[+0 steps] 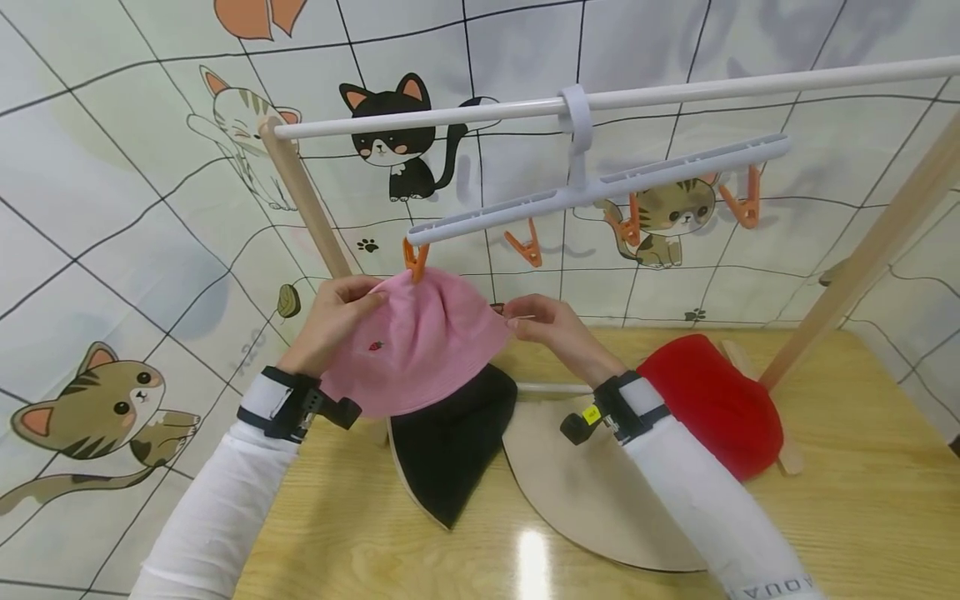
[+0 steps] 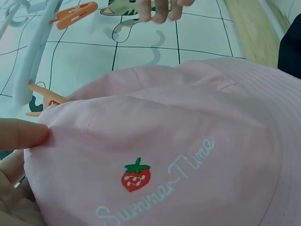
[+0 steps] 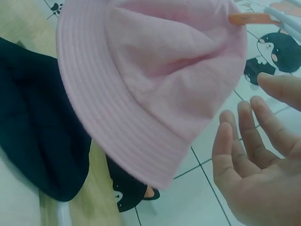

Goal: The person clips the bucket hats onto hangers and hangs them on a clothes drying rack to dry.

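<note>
A pink bucket hat (image 1: pixel 420 342) with an embroidered strawberry and lettering (image 2: pixel 136 174) hangs from an orange clip (image 1: pixel 416 258) at the left end of a pale grey clip hanger (image 1: pixel 600 190). My left hand (image 1: pixel 337 321) pinches the hat's crown at its left side, thumb (image 2: pixel 23 134) in front and fingers behind the cloth. By the right edge of the brim is my right hand (image 1: pixel 551 329). In the right wrist view its fingers (image 3: pixel 251 134) are spread loosely, apart from the hat, holding nothing.
The hanger hooks over a white rod (image 1: pixel 712 90) on wooden posts (image 1: pixel 862 267). More orange clips (image 1: pixel 742 200) dangle from it. On the wooden table (image 1: pixel 337 533) lie a black folded cloth item (image 1: pixel 457 442), a beige rounded piece (image 1: pixel 600 492) and a red hat-like item (image 1: pixel 712 404).
</note>
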Demonstrator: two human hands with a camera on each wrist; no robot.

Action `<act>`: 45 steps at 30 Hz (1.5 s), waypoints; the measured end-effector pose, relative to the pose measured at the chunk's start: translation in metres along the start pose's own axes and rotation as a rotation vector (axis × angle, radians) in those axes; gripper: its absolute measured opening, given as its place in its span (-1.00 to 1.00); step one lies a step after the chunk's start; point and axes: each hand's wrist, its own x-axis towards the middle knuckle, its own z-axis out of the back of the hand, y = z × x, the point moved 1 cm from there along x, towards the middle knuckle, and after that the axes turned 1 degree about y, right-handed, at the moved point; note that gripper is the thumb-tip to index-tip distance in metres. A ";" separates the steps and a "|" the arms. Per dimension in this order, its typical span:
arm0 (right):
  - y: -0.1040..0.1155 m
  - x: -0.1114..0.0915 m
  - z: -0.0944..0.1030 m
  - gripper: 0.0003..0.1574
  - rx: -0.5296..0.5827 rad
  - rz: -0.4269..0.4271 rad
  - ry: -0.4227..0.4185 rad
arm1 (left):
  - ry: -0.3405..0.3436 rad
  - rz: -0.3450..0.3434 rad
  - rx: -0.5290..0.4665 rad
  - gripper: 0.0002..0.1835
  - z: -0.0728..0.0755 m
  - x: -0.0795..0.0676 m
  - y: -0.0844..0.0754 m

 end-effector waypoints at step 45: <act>-0.047 -0.057 0.029 -0.41 0.033 -0.139 -0.034 | -0.197 0.039 0.001 -0.61 0.014 0.008 0.027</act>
